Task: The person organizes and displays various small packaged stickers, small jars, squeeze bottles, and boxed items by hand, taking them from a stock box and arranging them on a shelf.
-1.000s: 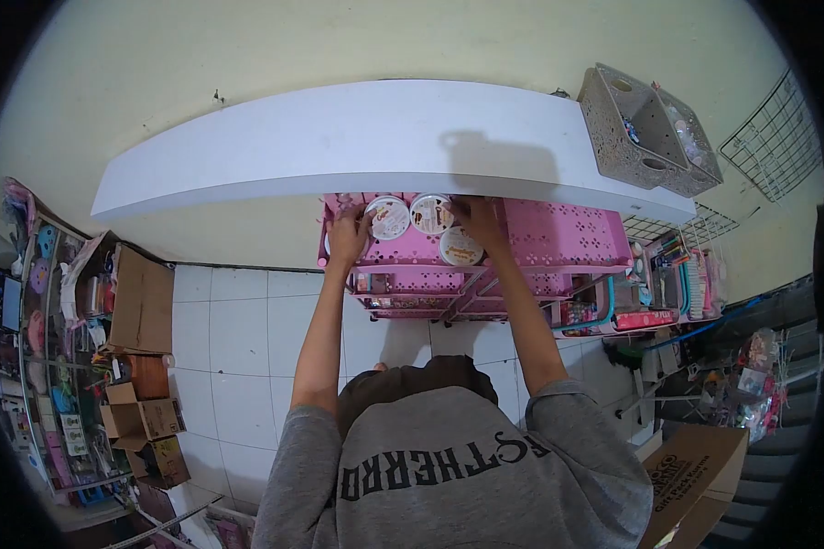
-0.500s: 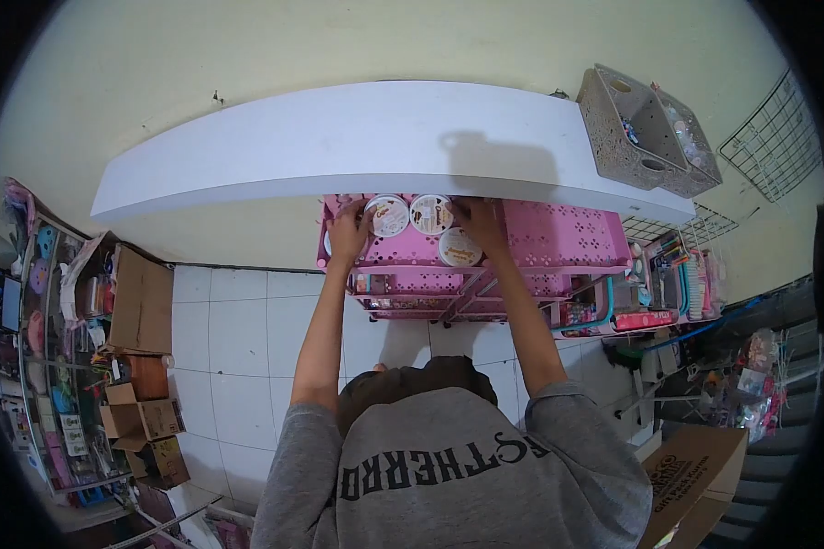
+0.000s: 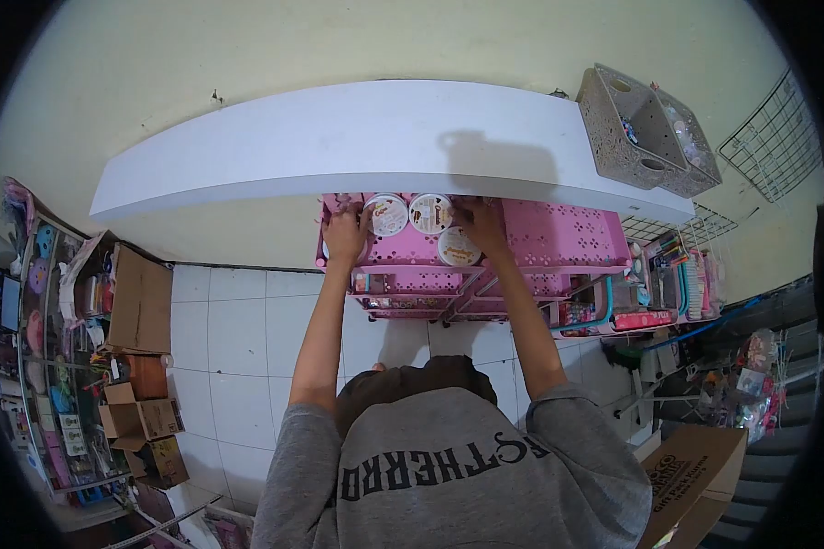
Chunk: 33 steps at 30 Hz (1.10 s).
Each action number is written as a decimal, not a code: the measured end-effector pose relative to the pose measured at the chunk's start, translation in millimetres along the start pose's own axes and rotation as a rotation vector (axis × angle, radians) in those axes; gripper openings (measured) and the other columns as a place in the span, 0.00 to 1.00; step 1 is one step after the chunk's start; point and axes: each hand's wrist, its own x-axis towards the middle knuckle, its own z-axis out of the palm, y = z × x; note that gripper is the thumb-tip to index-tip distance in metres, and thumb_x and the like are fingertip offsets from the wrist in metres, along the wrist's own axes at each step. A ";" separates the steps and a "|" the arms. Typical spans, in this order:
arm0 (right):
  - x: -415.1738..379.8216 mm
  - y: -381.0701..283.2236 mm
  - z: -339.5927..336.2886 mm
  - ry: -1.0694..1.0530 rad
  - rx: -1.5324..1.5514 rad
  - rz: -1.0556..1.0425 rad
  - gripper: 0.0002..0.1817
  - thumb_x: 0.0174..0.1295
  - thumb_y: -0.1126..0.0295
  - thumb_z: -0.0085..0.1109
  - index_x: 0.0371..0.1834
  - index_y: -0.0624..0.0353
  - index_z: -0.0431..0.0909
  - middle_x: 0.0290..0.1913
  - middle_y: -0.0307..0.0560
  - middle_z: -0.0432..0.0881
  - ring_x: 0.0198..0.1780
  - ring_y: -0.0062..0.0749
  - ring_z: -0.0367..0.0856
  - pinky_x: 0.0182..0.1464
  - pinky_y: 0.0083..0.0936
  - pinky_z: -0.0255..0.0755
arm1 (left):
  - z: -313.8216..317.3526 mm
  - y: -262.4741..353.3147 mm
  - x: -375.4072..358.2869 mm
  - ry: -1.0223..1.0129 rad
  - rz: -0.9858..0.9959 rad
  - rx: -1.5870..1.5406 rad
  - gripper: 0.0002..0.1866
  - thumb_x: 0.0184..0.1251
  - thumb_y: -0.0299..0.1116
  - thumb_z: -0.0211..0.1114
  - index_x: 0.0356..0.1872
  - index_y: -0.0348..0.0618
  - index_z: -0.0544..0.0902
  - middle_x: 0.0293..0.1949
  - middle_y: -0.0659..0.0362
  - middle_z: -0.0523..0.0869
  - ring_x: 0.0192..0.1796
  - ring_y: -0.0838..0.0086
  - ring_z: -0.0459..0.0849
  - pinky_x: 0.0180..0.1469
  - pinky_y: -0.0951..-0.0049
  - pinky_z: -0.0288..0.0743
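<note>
Three round tubs with printed white lids sit in the top tray of a pink trolley [image 3: 403, 250]: the left tub [image 3: 387, 215], the middle tub [image 3: 430, 213] and the front tub [image 3: 459, 246]. My left hand [image 3: 345, 234] is at the tray's left end, curled over another round tub whose pale rim shows at its sides; its thumb reaches the left tub's edge. Just right of the middle tub is my right hand [image 3: 482, 225], fingers apart, thumb near that tub's edge. The shelf partly hides its fingertips, and whatever lies under the palm cannot be seen.
A white wall shelf [image 3: 339, 133] overhangs the trolley's back edge and carries grey baskets [image 3: 641, 133] at its right end. A second pink tray [image 3: 558, 233] adjoins on the right, with stationery baskets [image 3: 650, 284] beyond. Cardboard boxes [image 3: 142, 297] and a stocked rack [image 3: 55, 366] stand left.
Both hands have shifted only slightly around the tubs. The lidded tubs stay in practically the same places.
</note>
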 end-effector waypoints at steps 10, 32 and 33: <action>3.4 5.6 13.1 0.041 -0.063 -0.037 0.10 0.48 0.67 0.58 0.30 0.63 0.77 0.27 0.52 0.78 0.28 0.40 0.76 0.36 0.31 0.68 | -1.5 1.9 -4.3 -0.026 -0.048 0.095 0.19 0.59 0.48 0.47 0.30 0.44 0.79 0.26 0.50 0.81 0.31 0.59 0.79 0.36 0.57 0.69; 2.8 -1.2 8.9 0.026 -0.218 -0.058 0.16 0.46 0.59 0.60 0.22 0.64 0.78 0.22 0.54 0.76 0.31 0.44 0.74 0.36 0.36 0.66 | 6.6 15.6 -11.6 0.111 0.031 0.095 0.34 0.35 0.57 0.66 0.38 0.36 0.74 0.40 0.48 0.76 0.42 0.57 0.74 0.40 0.59 0.66; 3.6 1.1 10.6 0.013 -0.222 -0.014 0.15 0.46 0.60 0.60 0.22 0.64 0.78 0.22 0.55 0.77 0.31 0.44 0.75 0.36 0.36 0.66 | 8.1 15.0 -12.1 0.157 0.048 0.122 0.34 0.36 0.57 0.65 0.38 0.36 0.74 0.39 0.48 0.76 0.41 0.57 0.74 0.40 0.59 0.66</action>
